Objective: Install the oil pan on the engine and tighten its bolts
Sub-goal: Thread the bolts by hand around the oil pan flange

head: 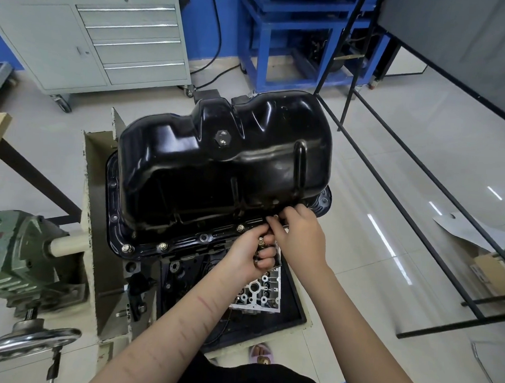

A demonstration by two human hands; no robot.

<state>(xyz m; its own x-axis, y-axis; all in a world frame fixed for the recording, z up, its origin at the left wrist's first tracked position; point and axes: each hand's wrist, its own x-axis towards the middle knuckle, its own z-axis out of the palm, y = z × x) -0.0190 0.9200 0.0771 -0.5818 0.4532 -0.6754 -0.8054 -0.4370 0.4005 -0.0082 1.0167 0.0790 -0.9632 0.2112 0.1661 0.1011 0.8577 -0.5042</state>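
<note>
The black oil pan (223, 160) sits upside down on the engine (258, 288), its flange (184, 242) along the near edge. Three bolts stand in the near flange: one at the left corner (126, 248), one beside it (162, 246), one further right (240, 228). My left hand (249, 254) is curled round several loose bolts just below the flange. My right hand (297, 234) pinches a bolt at the flange, to the right of the third bolt; its fingertips hide the hole.
The engine hangs in a beige stand (93, 212) with a green gearbox (14, 255) and a chrome handwheel (24, 344) at the left. A grey drawer cabinet (107, 43) and a blue frame (297, 47) stand behind. Black bars (419, 229) and cardboard (487, 271) lie at the right.
</note>
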